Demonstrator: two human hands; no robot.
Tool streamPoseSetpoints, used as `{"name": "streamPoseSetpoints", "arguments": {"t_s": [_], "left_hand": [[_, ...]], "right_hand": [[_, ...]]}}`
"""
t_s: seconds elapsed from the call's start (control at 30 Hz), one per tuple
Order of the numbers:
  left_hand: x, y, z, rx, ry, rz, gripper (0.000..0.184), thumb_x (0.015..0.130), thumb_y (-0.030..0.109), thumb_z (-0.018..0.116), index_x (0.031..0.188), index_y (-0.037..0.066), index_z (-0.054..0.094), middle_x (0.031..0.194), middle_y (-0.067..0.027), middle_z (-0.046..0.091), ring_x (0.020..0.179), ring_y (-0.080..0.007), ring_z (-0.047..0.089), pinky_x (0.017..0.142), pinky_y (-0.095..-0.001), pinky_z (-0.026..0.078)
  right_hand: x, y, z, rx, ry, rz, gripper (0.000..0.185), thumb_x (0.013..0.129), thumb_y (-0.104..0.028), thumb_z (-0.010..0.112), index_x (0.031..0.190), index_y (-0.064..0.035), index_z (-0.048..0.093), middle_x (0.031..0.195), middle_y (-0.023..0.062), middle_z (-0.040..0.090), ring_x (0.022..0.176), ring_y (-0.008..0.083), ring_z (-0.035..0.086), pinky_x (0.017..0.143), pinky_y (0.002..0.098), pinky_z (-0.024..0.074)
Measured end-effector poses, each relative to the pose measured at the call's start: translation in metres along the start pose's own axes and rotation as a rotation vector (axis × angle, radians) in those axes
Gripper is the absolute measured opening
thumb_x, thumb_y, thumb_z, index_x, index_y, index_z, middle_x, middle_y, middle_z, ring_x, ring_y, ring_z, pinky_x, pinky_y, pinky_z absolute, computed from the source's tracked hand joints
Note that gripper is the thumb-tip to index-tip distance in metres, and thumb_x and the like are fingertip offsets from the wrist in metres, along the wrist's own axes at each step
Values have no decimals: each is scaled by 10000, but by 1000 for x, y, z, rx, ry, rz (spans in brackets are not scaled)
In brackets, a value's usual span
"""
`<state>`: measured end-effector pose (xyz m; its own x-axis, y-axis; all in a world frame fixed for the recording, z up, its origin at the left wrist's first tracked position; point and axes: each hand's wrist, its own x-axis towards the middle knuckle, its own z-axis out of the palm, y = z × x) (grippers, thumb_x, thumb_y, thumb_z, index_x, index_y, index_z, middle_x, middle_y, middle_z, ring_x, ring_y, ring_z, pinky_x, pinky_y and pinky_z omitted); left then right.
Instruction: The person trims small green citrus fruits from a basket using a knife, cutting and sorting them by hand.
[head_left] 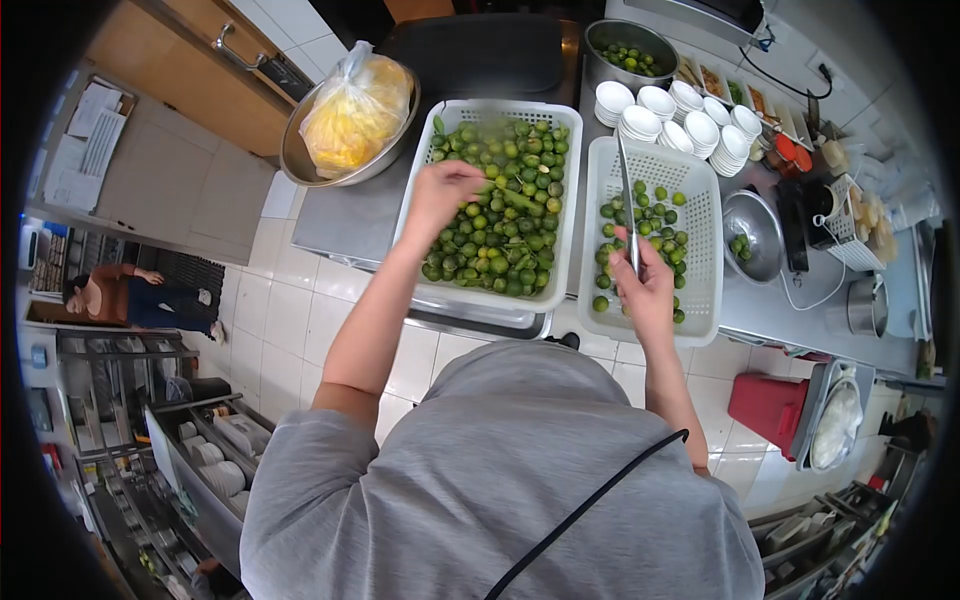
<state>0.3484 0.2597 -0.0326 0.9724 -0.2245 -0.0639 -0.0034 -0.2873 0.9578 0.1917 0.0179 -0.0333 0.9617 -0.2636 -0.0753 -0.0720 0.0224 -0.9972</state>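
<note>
My left hand (445,197) reaches over a white perforated basket (573,190) heaped with small green limes (490,245). Its thumb and fingers are pinched together just above the fruit, and what lies between the tips is too small to make out. My right hand (645,285) is closed around the handle of a knife (627,185), whose blade points up and away from me. That hand is over a second white basket (705,250), where fewer limes (652,212) lie scattered on the bottom.
A metal bowl with a bagged yellow food (355,115) stands at left. White cup stacks (640,122), a pot of limes (632,60) and a steel bowl (752,235) sit at right. Below are a red bin (765,405) and shelves. Another person (130,295) is at far left.
</note>
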Motion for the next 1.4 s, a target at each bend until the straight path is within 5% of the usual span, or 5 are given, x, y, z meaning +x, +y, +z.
{"name": "streamPoseSetpoints", "arguments": {"t_s": [0.2,0.37,1.03,1.23,1.4], "left_hand": [[57,-35,-42,62,215,20,121,702,27,629,815,-15,641,703,-96,624,604,-148,597,561,-234,495],[88,-28,4,910,514,389,257,661,162,675,888,46,641,781,-148,630,684,-273,606,685,-338,479],[58,96,253,204,-877,50,185,700,128,660,791,-30,633,705,-68,617,609,-121,587,545,-229,479],[72,112,293,129,-699,355,269,727,230,646,889,15,627,786,-42,612,661,-117,575,606,-249,474],[93,104,191,101,-668,252,281,767,271,614,949,57,620,843,-10,597,783,-96,554,697,-241,455]], "right_hand": [[-7,1,-4,20,39,103,297,817,-94,566,1103,-19,534,653,-70,425,542,5,338,475,160,273],[-9,10,-1,-33,36,40,295,819,-97,565,1101,-18,535,650,-73,433,532,8,334,473,162,272],[-33,28,-145,19,664,-27,342,837,-116,521,1161,-15,482,706,19,550,481,31,395,426,185,315],[-36,86,-231,-237,866,124,398,823,-98,508,1198,12,437,725,48,562,515,65,432,450,215,357],[-39,78,-239,-213,887,136,355,812,-109,514,1145,8,478,711,40,561,483,61,408,422,214,328]]}}
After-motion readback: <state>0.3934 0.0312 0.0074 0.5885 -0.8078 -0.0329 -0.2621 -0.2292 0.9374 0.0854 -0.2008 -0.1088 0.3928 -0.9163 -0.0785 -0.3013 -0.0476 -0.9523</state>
